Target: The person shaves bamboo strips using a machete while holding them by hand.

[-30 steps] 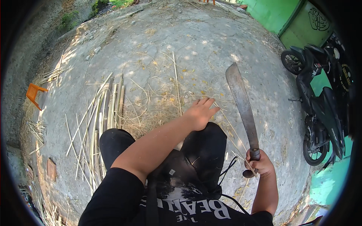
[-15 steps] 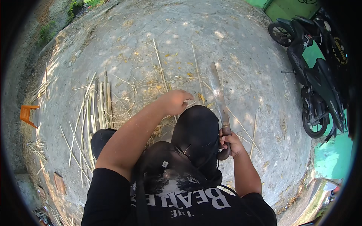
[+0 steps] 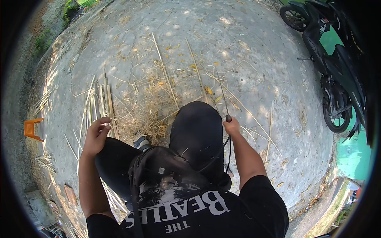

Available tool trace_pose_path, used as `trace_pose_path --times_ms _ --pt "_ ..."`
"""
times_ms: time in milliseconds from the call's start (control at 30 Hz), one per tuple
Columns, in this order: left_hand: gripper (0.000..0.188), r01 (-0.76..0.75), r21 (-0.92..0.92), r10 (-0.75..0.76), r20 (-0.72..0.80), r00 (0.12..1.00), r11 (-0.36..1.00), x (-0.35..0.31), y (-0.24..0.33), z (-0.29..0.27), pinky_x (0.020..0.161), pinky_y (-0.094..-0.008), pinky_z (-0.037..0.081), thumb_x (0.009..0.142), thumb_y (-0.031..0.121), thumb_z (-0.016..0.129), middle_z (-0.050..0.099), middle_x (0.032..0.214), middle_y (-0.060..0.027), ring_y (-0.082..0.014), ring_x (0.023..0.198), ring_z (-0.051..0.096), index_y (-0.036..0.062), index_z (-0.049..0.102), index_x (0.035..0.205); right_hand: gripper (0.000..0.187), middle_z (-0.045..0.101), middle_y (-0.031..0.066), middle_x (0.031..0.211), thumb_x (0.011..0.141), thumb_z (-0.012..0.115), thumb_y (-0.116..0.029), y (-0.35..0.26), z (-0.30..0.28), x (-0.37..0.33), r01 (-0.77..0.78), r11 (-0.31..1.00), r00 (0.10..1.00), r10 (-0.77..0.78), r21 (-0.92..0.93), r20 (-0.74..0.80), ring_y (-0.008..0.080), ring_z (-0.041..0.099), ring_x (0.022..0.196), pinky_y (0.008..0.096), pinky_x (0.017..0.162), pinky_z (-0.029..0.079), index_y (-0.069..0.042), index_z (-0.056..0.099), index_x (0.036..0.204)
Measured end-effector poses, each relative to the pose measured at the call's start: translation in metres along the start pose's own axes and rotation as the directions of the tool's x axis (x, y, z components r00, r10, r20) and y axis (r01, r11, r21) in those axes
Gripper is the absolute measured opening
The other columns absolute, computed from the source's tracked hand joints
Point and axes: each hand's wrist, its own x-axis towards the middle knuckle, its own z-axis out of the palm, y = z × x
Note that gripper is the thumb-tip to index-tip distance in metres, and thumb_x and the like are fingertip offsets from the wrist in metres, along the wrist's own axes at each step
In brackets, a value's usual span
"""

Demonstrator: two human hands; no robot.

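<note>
My right hand point(image 3: 232, 126) is closed round the dark handle of a machete point(image 3: 224, 97). Its blade points away from me and is turned almost edge-on, so it looks like a thin line beside my right knee. Over my left knee hangs my left hand point(image 3: 96, 135), empty, with loosely curved fingers apart from the thumb. Closest to that hand is a bundle of split bamboo strips point(image 3: 105, 97) on the ground. Thin shavings point(image 3: 149, 113) lie heaped between the bundle and my knees.
Long single strips point(image 3: 164, 69) lie on the concrete ground ahead, among yellow leaves. An orange plastic stool point(image 3: 33, 129) stands at the far left, with more strips point(image 3: 45, 162) near it. Black motorbikes point(image 3: 331, 75) are parked along the right by a green wall.
My left hand has moved from in front of my knees to the left, near the bamboo bundle. The machete has turned from showing its flat side to nearly edge-on, and sits lower.
</note>
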Motion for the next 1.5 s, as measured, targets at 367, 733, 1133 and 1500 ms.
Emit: trace_pose_path --times_ms 367,733,1133,1500 --pt "0.03 0.356 -0.243 -0.429 -0.581 0.692 0.902 -0.163 -0.11 -0.064 0.079 -0.0266 0.05 0.106 0.02 0.056 0.066 0.119 -0.001 -0.0107 0.091 0.066 0.0107 0.058 0.134 0.053 0.072 0.0224 0.112 0.081 0.072 -0.048 0.08 0.151 0.058 -0.214 0.973 0.97 0.222 -0.081 0.104 0.0422 0.067 0.113 0.0533 0.092 0.052 -0.007 0.065 0.114" --pt "0.03 0.599 -0.291 -0.649 -0.521 0.555 0.746 -0.224 -0.159 -0.041 0.07 -0.0273 0.049 0.105 0.024 0.057 0.067 0.112 -0.0013 -0.0094 0.079 0.063 0.011 0.059 0.132 0.053 0.071 0.0221 0.113 0.086 0.064 -0.055 0.024 0.143 0.041 -0.07 0.994 0.978 0.085 -0.085 0.19 0.0419 0.066 0.111 0.0532 0.092 0.051 -0.009 0.064 0.112" --pt "0.029 0.89 -0.208 -0.899 -0.263 0.349 0.406 -0.297 -0.186 -0.006 0.063 -0.0322 0.052 0.105 0.024 0.053 0.067 0.106 -0.0054 -0.0177 0.078 0.069 0.0084 0.055 0.129 0.03 0.071 0.0162 0.108 0.089 0.072 -0.027 -0.044 0.111 0.084 0.006 0.982 0.999 0.001 -0.19 0.034 0.037 0.068 0.108 0.0485 0.09 0.054 -0.01 0.064 0.113" --pt "0.036 0.895 -0.375 -0.971 -0.106 0.215 0.239 -0.327 -0.185 0.007 0.071 -0.0383 0.052 0.105 0.034 0.057 0.063 0.115 -0.0054 -0.0225 0.089 0.068 0.0122 0.054 0.133 0.035 0.073 0.0185 0.105 0.082 0.074 -0.024 -0.032 0.078 0.079 -0.003 0.978 0.998 0.017 -0.209 0.064 0.0385 0.069 0.104 0.0508 0.088 0.054 -0.01 0.065 0.112"
